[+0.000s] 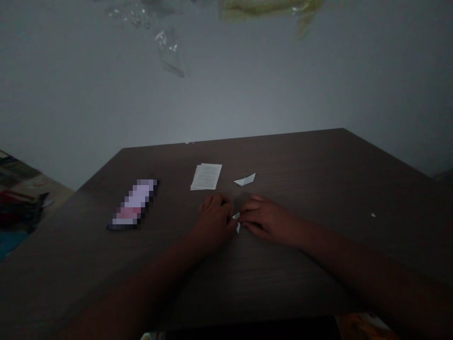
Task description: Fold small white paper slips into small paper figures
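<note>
Between my two hands is a small folded piece of white paper (pixel 238 227), mostly hidden by the fingers. My left hand (pixel 215 221) is closed on its left side, with the thumb pressed near the paper. From the right, my right hand (pixel 261 218) pinches the paper's other edge with bent fingers. Just beyond the hands sits a small folded paper boat (pixel 245 180). To its left lies a stack of printed paper sheets (pixel 206 177).
A phone (pixel 133 205) with a lit, blurred screen lies on the left of the dark wooden table (pixel 304 165). A tiny white scrap (pixel 373 215) is on the right. The table's far edge faces a pale wall (pixel 247 89) with clear plastic (pixel 170 52) hanging on it.
</note>
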A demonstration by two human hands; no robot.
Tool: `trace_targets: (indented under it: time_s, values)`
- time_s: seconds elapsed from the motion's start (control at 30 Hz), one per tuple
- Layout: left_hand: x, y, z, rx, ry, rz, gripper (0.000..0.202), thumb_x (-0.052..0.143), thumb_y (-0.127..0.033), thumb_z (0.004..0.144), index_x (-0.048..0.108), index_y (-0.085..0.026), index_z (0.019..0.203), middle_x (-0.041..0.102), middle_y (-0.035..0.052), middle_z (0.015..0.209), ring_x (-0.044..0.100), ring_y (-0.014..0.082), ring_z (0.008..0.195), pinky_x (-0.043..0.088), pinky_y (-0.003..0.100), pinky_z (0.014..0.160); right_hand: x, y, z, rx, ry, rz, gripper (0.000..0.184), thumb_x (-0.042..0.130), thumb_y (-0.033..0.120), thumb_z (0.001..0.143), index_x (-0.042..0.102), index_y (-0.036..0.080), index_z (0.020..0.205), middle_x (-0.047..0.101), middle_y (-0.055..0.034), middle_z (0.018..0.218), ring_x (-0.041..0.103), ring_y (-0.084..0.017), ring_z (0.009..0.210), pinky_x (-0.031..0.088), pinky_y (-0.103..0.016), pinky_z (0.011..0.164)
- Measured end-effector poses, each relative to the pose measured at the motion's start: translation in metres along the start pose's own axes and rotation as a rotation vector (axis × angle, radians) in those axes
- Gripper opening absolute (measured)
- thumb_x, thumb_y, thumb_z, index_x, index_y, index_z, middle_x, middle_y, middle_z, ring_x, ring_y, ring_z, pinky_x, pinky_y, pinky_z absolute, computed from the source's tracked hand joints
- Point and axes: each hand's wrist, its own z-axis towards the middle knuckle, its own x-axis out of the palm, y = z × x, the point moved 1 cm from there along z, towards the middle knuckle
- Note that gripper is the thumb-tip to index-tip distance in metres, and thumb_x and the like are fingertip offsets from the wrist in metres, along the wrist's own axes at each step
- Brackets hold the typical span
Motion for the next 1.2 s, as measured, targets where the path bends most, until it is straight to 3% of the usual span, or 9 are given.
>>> trace_targets:
  time_s: [0.17,0.37,0.57,0.7,0.83,1.0,1.2]
  values:
    - [-0.008,-0.002,-0.001,0.008,0.116,0.175,0.012,0.075,-0.016,0.100,0.067,-0.022,0.093,0.072,0.0142,0.148,0.066,0.0405,0.143,0.056,0.059,0.122,-0.002,0.004,-0.001,0.014,0.062,-0.078,0.018,0.074,0.010,0.109,0.087,0.021,0.109,0.083,-0.0097,0.110,0.074,-0.028,0.107,0.058,-0.048,0.107]
    - [-0.017,0.001,0.000,0.080,0.157,0.191,0.008,0.076,-0.017,0.103,0.078,-0.023,0.108,0.076,0.0119,0.143,0.071,0.0349,0.138,0.059,0.051,0.122,-0.007,0.010,0.001,0.046,0.114,-0.112,0.020,0.071,0.010,0.112,0.088,0.021,0.111,0.084,-0.0099,0.112,0.075,-0.027,0.108,0.059,-0.048,0.108]
    - [-0.025,-0.015,-0.003,0.087,0.248,0.371,0.018,0.068,-0.017,0.114,0.085,-0.022,0.116,0.079,0.0123,0.148,0.072,0.0384,0.140,0.060,0.058,0.119,-0.015,0.009,0.001,0.118,0.174,-0.176,0.024,0.072,0.012,0.111,0.092,0.023,0.118,0.085,-0.0112,0.122,0.074,-0.030,0.113,0.059,-0.050,0.109]
    - [-0.028,-0.031,-0.007,0.109,0.290,0.515,0.022,0.066,-0.015,0.116,0.086,-0.019,0.125,0.081,0.0161,0.146,0.074,0.0411,0.139,0.053,0.069,0.126,-0.017,0.010,0.002,0.175,0.190,-0.216,0.023,0.075,0.013,0.110,0.094,0.026,0.116,0.083,-0.0112,0.122,0.072,-0.030,0.114,0.057,-0.049,0.109]
    - [-0.026,-0.031,-0.007,0.099,0.289,0.455,0.020,0.068,-0.026,0.120,0.086,-0.019,0.118,0.081,0.0149,0.147,0.073,0.0404,0.140,0.053,0.070,0.126,-0.017,0.013,0.002,0.201,0.215,-0.242,0.022,0.074,0.017,0.112,0.095,0.025,0.115,0.080,-0.0113,0.113,0.070,-0.030,0.108,0.057,-0.048,0.105]
    - [-0.022,-0.022,-0.006,0.092,0.271,0.435,0.015,0.076,-0.032,0.115,0.087,-0.022,0.120,0.079,0.0142,0.151,0.071,0.0412,0.143,0.057,0.065,0.123,-0.019,0.012,0.003,0.250,0.254,-0.278,0.025,0.072,0.022,0.115,0.096,0.027,0.118,0.081,-0.0115,0.112,0.071,-0.031,0.108,0.056,-0.048,0.104]
    - [-0.018,-0.017,-0.007,0.134,0.233,0.455,0.019,0.077,-0.035,0.113,0.089,-0.023,0.123,0.080,0.0157,0.150,0.072,0.0424,0.142,0.060,0.063,0.119,-0.022,0.001,0.007,0.352,0.237,-0.284,0.032,0.073,0.023,0.115,0.094,0.033,0.137,0.083,-0.0117,0.114,0.073,-0.032,0.112,0.054,-0.047,0.102]
